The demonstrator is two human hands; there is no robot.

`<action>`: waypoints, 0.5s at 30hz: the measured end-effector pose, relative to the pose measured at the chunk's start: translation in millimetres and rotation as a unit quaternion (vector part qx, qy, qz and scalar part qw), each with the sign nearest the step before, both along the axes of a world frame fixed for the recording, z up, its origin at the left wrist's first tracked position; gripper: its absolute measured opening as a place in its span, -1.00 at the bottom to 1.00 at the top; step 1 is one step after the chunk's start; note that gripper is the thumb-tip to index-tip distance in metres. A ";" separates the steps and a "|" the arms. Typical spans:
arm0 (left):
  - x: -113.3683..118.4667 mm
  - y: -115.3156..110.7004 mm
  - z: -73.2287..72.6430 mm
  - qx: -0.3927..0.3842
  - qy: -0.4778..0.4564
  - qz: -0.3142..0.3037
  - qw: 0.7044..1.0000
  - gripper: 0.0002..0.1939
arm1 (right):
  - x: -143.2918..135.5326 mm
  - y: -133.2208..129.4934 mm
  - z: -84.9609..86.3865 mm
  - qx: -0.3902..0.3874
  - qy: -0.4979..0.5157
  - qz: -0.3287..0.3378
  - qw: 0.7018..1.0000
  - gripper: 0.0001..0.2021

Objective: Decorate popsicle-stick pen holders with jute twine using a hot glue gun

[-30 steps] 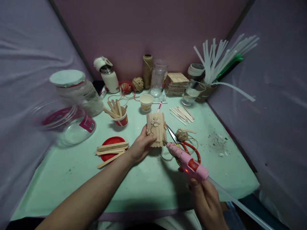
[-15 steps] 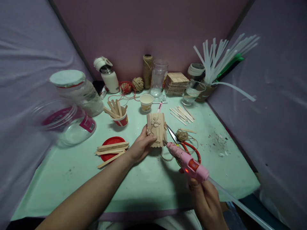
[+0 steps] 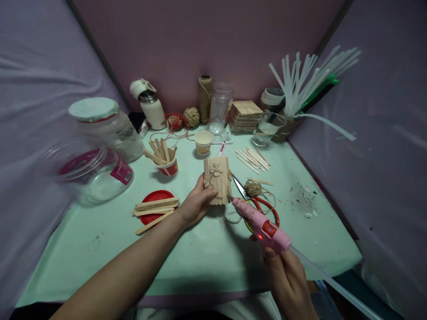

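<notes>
My left hand (image 3: 196, 201) grips the lower left part of a wooden stick panel (image 3: 220, 182), thumb across its front. A flower shape and small raised pieces decorate the panel's face. Wrapped round the handle of a pink glue gun (image 3: 262, 226) is my right hand (image 3: 285, 275). The gun's nozzle is at the panel's lower right edge, and a red light glows on its body. A long clear glue stick runs out of its back. Red-handled scissors (image 3: 273, 209) and a small twine ball (image 3: 253, 188) lie just beyond the gun.
A red plate (image 3: 155, 218) with sticks lies left, near a cup of sticks (image 3: 168, 168). Behind are a paper cup (image 3: 203, 144), twine spool (image 3: 205, 100), stacked wooden squares (image 3: 245, 118) and a glass bowl (image 3: 265, 133). Clear jars (image 3: 110, 178) stand far left; loose sticks (image 3: 251, 159) lie right.
</notes>
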State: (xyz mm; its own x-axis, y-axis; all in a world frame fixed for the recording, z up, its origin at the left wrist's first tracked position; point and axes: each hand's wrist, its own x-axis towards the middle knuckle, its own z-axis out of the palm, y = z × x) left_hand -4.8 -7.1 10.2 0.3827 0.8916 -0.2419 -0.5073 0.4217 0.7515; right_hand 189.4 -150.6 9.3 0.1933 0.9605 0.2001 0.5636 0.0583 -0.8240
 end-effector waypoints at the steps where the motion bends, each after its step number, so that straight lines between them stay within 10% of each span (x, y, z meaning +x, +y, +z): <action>1: 0.0 0.2 -0.5 0.001 -0.001 -0.001 1.000 -0.25 | -0.1 0.7 0.8 0.002 -0.003 0.001 1.000 -0.62; 9: -1.0 1.6 -0.7 0.007 0.013 0.023 1.000 -0.24 | 8.4 -1.6 3.4 -0.014 0.016 0.007 1.000 -0.60; 15: -2.4 3.3 -3.2 -0.024 0.005 0.036 0.999 -0.25 | 25.7 -21.5 3.9 -0.060 0.118 -0.143 0.981 -0.57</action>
